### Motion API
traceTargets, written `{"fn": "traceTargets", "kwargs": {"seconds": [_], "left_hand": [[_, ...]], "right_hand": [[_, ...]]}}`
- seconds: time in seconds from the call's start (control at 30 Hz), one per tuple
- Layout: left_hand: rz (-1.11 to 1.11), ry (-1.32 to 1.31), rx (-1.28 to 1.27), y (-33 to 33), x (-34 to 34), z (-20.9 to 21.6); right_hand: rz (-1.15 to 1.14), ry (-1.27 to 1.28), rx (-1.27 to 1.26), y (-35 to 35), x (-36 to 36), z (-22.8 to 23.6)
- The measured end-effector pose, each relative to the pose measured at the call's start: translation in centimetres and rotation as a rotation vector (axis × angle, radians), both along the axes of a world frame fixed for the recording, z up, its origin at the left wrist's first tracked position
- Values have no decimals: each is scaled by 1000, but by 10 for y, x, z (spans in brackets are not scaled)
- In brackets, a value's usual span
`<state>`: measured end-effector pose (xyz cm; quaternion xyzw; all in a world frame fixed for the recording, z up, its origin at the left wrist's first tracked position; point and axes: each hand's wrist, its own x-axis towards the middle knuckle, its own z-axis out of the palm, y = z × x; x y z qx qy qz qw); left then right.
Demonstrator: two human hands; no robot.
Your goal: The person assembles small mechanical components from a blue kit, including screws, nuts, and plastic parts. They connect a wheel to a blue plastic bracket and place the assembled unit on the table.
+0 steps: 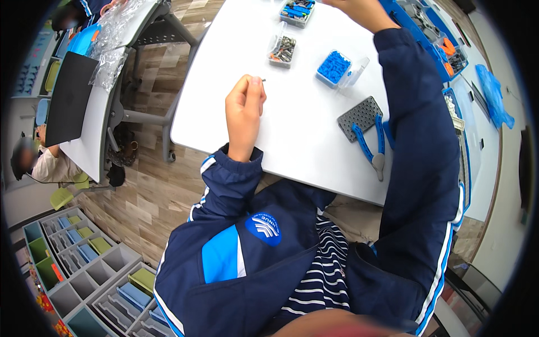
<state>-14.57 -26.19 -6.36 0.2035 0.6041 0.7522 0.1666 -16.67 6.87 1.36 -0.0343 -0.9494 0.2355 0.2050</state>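
Observation:
My left hand [245, 109] is closed in a pinch above the white table [306, 129]. A tiny dark metal piece [264, 80] sticks out between its thumb and forefinger; its exact kind is too small to tell. Stretched to the far edge of the picture, my right hand [362, 12] has its fingertips cut off. Near it stands an open clear box of blue and dark parts [297, 11]. Closer in are a clear box of small metal parts [282, 50] and another of small blue pieces [334, 67], its lid folded out.
Blue-handled pliers [362, 144] lie partly over a grey perforated plate [359, 118] beside my right sleeve. A blue case of parts [412, 25] and a blue plastic bag [494, 98] are at the right. Another person [48, 163] sits at a table at the left.

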Motion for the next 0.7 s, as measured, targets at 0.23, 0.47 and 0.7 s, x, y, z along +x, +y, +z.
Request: {"fn": "traceTargets", "kwargs": {"seconds": [0.23, 0.47, 0.7], "left_hand": [[-27, -17, -38, -1, 4, -10], [-25, 11, -112, 2, 5, -4], [-45, 36, -157, 5, 7, -6]], "right_hand": [[1, 10, 47, 28, -69, -68], [-10, -136, -133, 28, -46, -30], [105, -176, -57, -23, 41, 38]]}}
